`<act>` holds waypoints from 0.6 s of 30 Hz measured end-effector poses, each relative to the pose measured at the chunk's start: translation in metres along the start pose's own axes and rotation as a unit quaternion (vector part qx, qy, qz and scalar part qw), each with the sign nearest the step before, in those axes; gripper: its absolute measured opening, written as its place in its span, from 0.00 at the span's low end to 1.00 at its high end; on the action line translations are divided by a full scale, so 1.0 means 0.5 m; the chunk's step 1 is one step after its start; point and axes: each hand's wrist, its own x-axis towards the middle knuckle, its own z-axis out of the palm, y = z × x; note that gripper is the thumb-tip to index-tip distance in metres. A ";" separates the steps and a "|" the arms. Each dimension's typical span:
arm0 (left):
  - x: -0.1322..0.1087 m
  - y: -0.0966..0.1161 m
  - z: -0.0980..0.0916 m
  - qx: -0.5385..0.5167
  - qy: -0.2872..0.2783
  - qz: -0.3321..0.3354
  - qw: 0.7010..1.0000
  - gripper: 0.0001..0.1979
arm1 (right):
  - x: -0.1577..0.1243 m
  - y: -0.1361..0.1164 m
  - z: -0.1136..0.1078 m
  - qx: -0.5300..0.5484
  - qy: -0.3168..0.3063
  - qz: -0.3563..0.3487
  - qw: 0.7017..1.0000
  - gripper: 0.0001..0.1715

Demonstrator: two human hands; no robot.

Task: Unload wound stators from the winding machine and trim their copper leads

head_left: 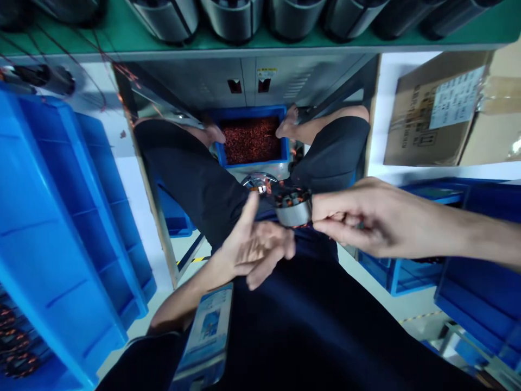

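1. Green bench top [122, 32], along the upper edge of the frame — a row of metal cylinders [232, 16] stands on it.
2. Pale floor [126, 179] — stacked blue crates [61, 217] at left, a blue bin [220, 117] of reddish-copper scraps at upper centre, a cardboard box [439, 114] at upper right.

My right hand [366, 220] comes in from the right on a nearly level arm, thumb and fingertips pinched together. My left hand [254, 247] sits just below it, palm up and slack, thumb raised, fingers half curled.
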 end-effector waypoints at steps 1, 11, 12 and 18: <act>-0.014 -0.011 -0.003 -0.022 0.006 0.031 0.999 0.54 | -0.007 0.026 0.016 0.117 0.024 0.061 0.991 0.17; 0.058 0.046 0.018 0.341 0.175 0.343 0.857 0.22 | -0.014 0.006 0.055 0.205 -0.003 0.059 0.977 0.23; 0.063 0.063 0.024 0.283 0.143 0.262 0.912 0.16 | -0.015 -0.012 0.035 0.107 -0.008 0.018 0.994 0.22; 0.063 0.127 0.026 0.212 -0.020 0.022 0.977 0.27 | -0.055 -0.056 -0.056 -0.313 0.070 -0.107 0.941 0.21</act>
